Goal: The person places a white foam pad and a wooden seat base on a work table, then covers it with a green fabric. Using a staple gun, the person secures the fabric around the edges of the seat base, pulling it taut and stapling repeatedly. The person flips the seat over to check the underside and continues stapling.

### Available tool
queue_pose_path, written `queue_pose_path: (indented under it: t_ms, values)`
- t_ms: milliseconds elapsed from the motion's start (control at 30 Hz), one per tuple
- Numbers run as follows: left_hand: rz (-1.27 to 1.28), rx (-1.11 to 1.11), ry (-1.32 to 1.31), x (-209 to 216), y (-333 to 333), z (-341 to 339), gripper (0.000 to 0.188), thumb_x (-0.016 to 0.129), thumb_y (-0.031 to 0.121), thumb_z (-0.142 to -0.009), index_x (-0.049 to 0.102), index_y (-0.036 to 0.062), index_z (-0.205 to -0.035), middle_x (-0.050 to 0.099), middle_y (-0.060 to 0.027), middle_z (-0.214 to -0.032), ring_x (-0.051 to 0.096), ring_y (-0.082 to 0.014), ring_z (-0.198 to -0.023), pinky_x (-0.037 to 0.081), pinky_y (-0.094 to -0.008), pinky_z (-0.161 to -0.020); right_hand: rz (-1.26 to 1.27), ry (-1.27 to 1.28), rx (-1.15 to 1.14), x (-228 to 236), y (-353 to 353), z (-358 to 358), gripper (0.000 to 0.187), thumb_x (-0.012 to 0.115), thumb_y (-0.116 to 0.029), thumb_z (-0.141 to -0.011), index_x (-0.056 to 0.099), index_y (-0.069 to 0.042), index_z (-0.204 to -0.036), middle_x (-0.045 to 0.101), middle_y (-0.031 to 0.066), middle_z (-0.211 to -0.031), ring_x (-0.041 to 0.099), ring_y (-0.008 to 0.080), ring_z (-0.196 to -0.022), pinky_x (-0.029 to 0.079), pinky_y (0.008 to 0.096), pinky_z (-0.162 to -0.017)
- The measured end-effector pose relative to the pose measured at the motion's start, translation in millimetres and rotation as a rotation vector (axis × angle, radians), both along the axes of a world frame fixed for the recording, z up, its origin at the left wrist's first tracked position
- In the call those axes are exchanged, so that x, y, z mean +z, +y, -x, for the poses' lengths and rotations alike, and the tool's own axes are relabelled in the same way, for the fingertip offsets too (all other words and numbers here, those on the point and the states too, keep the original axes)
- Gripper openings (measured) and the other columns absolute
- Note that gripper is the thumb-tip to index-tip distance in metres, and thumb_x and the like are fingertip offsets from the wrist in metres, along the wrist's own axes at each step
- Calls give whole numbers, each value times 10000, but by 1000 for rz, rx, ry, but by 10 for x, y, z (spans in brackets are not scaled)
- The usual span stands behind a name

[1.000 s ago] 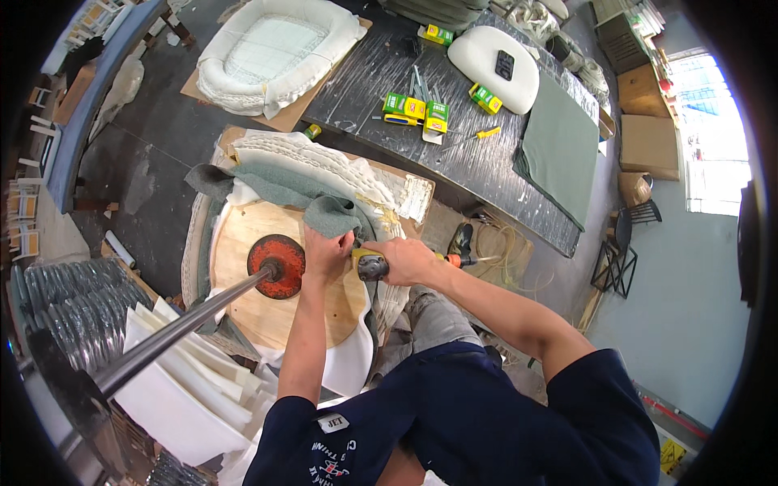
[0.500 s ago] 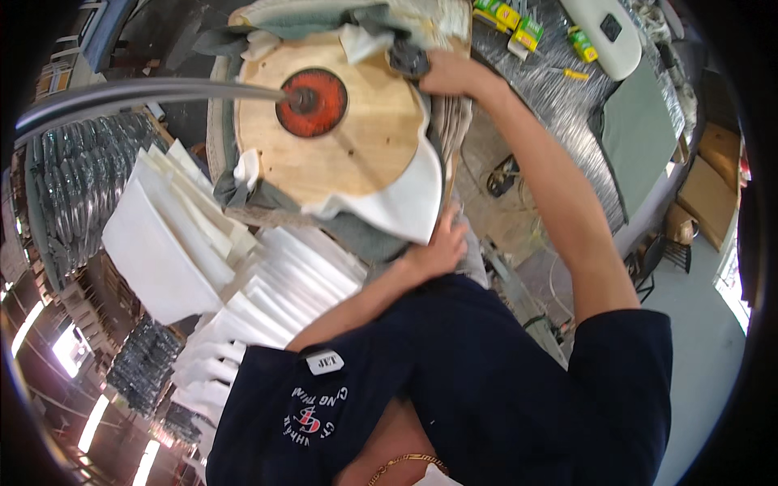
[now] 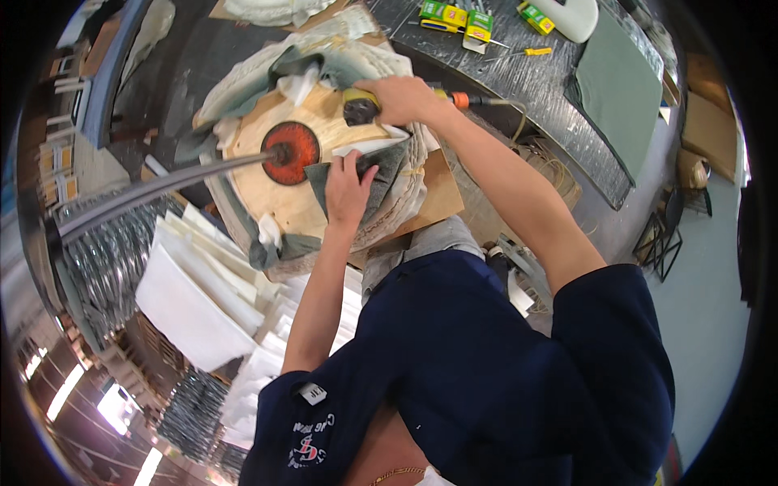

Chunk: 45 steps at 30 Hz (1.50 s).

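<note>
On the round plywood base [image 3: 304, 202], head view: you lean over upturned upholstery work
Left hand [image 3: 347, 188]: yours, flat, fingers spread, pressing the grey-green fabric flap [image 3: 374, 182] onto the wood beside the red centre plate [image 3: 292, 151]
Right hand [image 3: 403, 99]: yours, closed around the staple gun [image 3: 362, 106], nose at the fabric edge near the rim
Nearby: metal pole [image 3: 154, 193] meets the plate; white foam pieces [image 3: 194, 296] lie at left

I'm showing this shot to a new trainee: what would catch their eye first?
The red disc at the centre of the round plywood seat base, upper middle, with a grey metal pole running left from it. The left hand presses grey-green fabric onto the wood, while the right hand grips a yellow-and-black stapler just above.
</note>
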State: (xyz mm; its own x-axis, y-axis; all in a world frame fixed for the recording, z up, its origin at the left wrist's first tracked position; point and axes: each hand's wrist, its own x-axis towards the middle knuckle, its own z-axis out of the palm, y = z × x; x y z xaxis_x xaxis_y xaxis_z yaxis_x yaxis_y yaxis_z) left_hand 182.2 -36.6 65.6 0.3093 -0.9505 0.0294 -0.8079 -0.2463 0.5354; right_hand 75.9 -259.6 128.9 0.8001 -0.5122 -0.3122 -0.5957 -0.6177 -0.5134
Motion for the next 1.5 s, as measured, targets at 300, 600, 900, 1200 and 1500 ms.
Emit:
queue_pose_path:
  t_ms: [300, 600, 900, 1200, 1500]
  values:
    - [-178, 31, 134, 423, -478, -296, 396, 635, 385, -1011, 603, 10, -890, 638, -248, -672, 634, -477, -665, 453, -528, -585, -400, -321, -422, -34, 378, 1479, 633, 721, -99, -778, 604, -171, -1396, 711, 237, -1115, 657, 449, -1030, 545, 450, -885]
    - [-540, 53, 754, 817, -444, -516, 502, 568, 412, -1055, 517, -1, -775, 392, -50, -608, 359, -138, -610, 342, -343, -559, -337, -57, -229, 200, 570, 1220, 733, 769, -192, -744, 566, -225, -1448, 710, 171, -1180, 687, 383, -1035, 549, 446, -853]
    - [-633, -2, 555, 441, -430, -910, 410, 596, 350, -1043, 577, 42, -773, 536, -50, -647, 517, -216, -644, 401, -357, -636, -342, 164, -157, 147, 644, 450, 729, 756, -146, -743, 559, -257, -1436, 720, 195, -1034, 723, 393, -937, 577, 473, -760]
    - [-213, -313, -148, 446, -1000, -485, 348, 641, 354, -972, 679, 84, -757, 693, -112, -801, 681, -325, -913, 520, -477, -813, -330, 94, -84, 256, 550, 907, 750, 747, -141, -767, 534, -270, -1474, 713, 136, -1122, 696, 355, -1054, 554, 472, -850]
    - [-105, -164, -6, 157, -338, -325, 369, 632, 298, -979, 653, 53, -705, 634, -119, -706, 611, -365, -730, 463, -494, -654, -215, 116, 85, 262, 403, 720, 716, 773, -179, -768, 559, -304, -1439, 726, 114, -1136, 702, 366, -1021, 561, 494, -821]
